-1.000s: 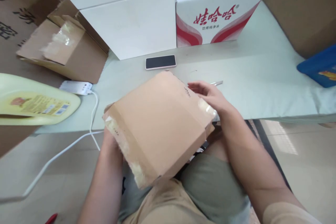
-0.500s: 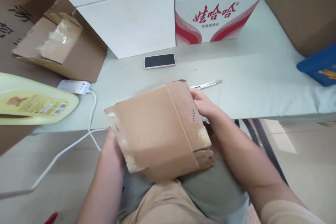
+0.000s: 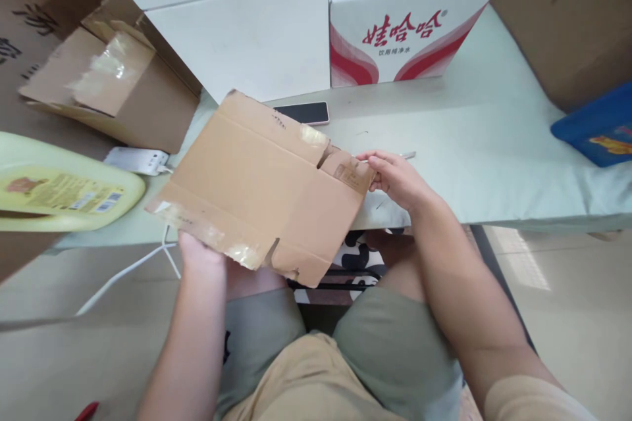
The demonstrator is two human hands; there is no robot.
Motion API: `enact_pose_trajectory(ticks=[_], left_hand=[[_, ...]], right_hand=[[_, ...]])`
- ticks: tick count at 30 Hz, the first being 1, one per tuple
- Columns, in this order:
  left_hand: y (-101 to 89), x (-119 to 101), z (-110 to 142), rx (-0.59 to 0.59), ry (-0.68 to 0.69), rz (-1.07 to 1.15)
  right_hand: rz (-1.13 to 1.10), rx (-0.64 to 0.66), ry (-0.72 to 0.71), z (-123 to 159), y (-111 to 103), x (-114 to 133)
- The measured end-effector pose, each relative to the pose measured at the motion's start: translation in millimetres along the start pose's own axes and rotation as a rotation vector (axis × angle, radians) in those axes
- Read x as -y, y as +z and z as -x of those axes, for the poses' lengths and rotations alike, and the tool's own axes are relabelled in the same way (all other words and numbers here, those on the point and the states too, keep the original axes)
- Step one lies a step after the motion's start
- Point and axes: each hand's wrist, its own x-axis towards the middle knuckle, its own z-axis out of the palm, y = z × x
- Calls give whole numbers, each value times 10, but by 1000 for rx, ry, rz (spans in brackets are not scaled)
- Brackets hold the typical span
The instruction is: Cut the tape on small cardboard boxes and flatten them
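Observation:
A flattened brown cardboard box with torn flaps and bits of clear tape is held tilted over the table's front edge. My left hand grips its lower left edge from below, with most of the fingers hidden under the board. At the right corner, my right hand pinches a flap between thumb and fingers. Just beyond that hand, the tip of a slim silvery tool shows on the table. A phone lies behind the cardboard, partly covered by it.
A white carton with red print stands at the back. Left are an open brown box, a pale yellow jug and a white power adapter with its cable. A blue container is on the right of the green-covered table.
The cardboard has turned and moved up and left, now overlapping the phone. My right hand has shifted to the flap at its right corner; my lap shows more.

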Motion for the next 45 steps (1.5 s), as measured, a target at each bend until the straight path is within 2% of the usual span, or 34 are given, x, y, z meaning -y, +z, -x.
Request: enact_pose_trajectory(ticks=[4, 6, 9, 11, 14, 17, 19, 25, 30, 33, 36, 39, 42, 45], left_hand=[[150, -22, 62, -63, -1, 55], [253, -62, 143, -45, -6, 120], [393, -76, 265, 34, -119, 155], [455, -30, 296, -1, -211, 127], [517, 86, 246, -54, -231, 138], [584, 181, 153, -11, -204, 155], [639, 212, 108, 11, -194, 155], [742, 215, 58, -6, -134, 108], [756, 214, 25, -30, -113, 43], [684, 242, 9, -35, -54, -75], [511, 288, 6, -37, 58, -421], [331, 323, 31, 80, 209, -820], [261, 337, 91, 199, 267, -935], [301, 335, 163, 273, 333, -1033]], right_hand=[[-33, -25, -42, -48, 71, -65], [-44, -53, -78, -87, 73, -93], [-69, -123, -135, -136, 66, -107], [-117, -158, -188, -143, 79, -98], [-204, -113, -234, -110, 125, -84], [-141, 20, -140, -61, 158, -101], [-73, 66, -59, -43, 157, -123], [-89, 44, -19, -46, 119, -117], [-119, 107, 38, 19, 145, -71], [-135, 142, 74, 65, 173, -75], [-185, 116, 35, 83, 199, -74], [-248, 4, -54, 99, 220, -53], [-287, -146, -129, 192, 230, -59], [-285, -300, -167, 437, 167, -143]])
